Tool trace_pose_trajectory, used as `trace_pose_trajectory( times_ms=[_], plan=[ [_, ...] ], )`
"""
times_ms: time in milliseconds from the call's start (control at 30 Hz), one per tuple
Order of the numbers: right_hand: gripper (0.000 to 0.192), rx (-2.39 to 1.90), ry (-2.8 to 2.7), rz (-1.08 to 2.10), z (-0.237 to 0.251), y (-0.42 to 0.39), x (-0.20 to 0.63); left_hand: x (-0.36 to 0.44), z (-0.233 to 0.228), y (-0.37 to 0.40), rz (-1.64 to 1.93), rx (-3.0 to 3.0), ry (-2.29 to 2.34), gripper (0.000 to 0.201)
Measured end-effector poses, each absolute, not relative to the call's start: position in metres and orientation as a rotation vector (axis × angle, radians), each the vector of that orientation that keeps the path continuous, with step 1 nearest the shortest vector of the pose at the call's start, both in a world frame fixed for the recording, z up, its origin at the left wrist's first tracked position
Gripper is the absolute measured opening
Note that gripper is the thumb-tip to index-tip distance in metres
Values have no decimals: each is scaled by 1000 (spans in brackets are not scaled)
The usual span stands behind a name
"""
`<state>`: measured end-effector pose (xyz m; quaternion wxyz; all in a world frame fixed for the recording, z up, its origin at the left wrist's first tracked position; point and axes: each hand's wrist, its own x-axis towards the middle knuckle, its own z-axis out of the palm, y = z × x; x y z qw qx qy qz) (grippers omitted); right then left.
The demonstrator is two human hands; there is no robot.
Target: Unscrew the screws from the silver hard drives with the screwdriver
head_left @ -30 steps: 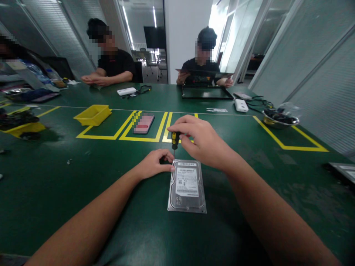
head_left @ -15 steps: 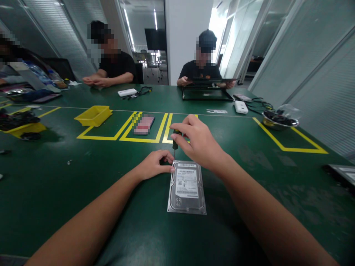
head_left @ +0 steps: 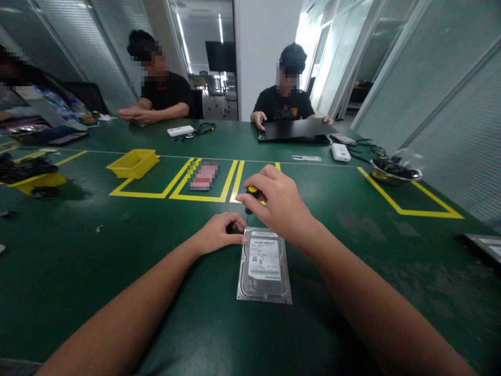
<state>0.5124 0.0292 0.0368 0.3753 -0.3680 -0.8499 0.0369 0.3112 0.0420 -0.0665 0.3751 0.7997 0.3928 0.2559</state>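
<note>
On matte green felt, right hand (head_left: pixel 282 206) fingers clamp a rubbery screwdriver (head_left: pixel 249 198); left hand (head_left: pixel 219 232) fingers pinch the flat steel drive (head_left: pixel 264 266).

Green table (head_left: pixel 117 271), glass walls (head_left: pixel 410 68) — ceiling lights (head_left: pixel 182 31)

bare green table (head_left: pixel 117 261) left and right of hard drive (head_left: pixel 264 266), yellow bin (head_left: pixel 133 163) far off

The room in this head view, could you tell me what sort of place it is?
Probably an electronics workshop: a green work table taped into yellow bays, a hard drive under a screwdriver, yellow parts bins.
</note>
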Motion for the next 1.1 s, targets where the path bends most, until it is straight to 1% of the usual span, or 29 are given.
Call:
trace_pose_trajectory(
  times_ms=[233, 400, 533, 600, 700, 833, 900, 1000, 1100],
  plan=[
    [22, -947, -2163, 45, 35, 28, 511, 311, -67, 42, 665, 2025, 1000, 33],
    [22, -913, -2180, 54, 35, 30, 512, 312, -65, 41, 657, 2034, 1008, 32],
    [31, -822, -2175, 147, 37, 32, 514, 312, -65, 41, 656, 2046, 1007, 33],
    [33, -811, -2151, 225, 38, 32, 515, 311, -65, 41, 653, 2051, 1009, 34],
    [26, -824, -2108, 292, 39, 32, 515, 311, -65, 41, 650, 2050, 1007, 34],
    [22, -787, -2074, 334, 39, 29, 514, 311, -66, 42, 660, 2037, 997, 33],
    [17, -797, -2062, 355, 39, 28, 514, 311, -67, 42, 664, 2032, 995, 33],
    [9, -838, -2061, 311, 40, 27, 513, 311, -67, 42, 654, 2037, 1003, 33],
    [7, -849, -2076, 237, 41, 28, 513, 311, -68, 42, 648, 2045, 1010, 34]
  ],
)
